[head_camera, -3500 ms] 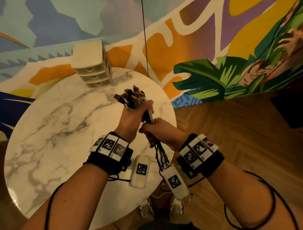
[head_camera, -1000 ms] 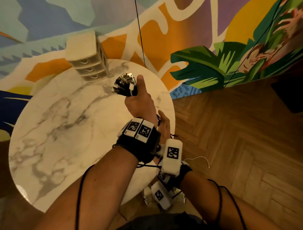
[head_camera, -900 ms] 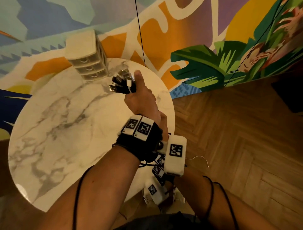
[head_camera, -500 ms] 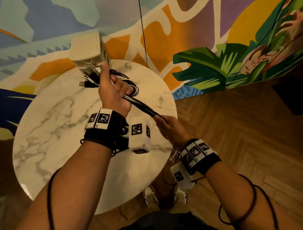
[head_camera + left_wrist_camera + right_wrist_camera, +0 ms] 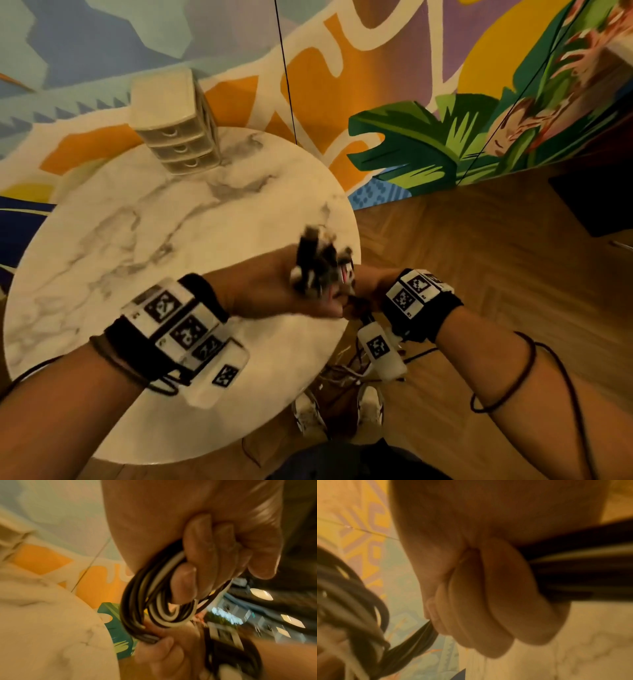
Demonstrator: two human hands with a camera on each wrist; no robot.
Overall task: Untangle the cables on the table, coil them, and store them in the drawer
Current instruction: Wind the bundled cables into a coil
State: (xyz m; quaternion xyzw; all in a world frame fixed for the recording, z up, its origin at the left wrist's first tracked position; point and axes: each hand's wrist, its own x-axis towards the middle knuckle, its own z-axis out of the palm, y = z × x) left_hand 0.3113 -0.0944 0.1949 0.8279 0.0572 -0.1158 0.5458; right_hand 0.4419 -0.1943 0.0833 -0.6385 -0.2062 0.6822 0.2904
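A bundle of black and white cables [image 5: 320, 270] with plug ends sticking up is held above the right edge of the round marble table [image 5: 137, 240]. My left hand [image 5: 274, 291] grips the coiled loops [image 5: 154, 601], fingers curled round them. Just to its right, my right hand [image 5: 363, 291] grips the same cable bundle [image 5: 573, 568] in a fist, with the strands running through it. More cable hangs down to the floor [image 5: 346, 370] below the hands. The small cream drawer unit [image 5: 174, 126] stands at the table's far edge with all three drawers closed.
The table stands against a painted mural wall [image 5: 411, 102]. Wooden floor [image 5: 479, 257] lies to the right, with a dark object [image 5: 599, 202] at the far right. My shoes [image 5: 342, 411] are beside the table's near edge. A thin black cord [image 5: 286, 68] hangs down the wall.
My left hand has swung the cable bundle from near the drawer unit back to the table's right edge. My right hand has closed in beside it, gripping the cables close to the left hand.
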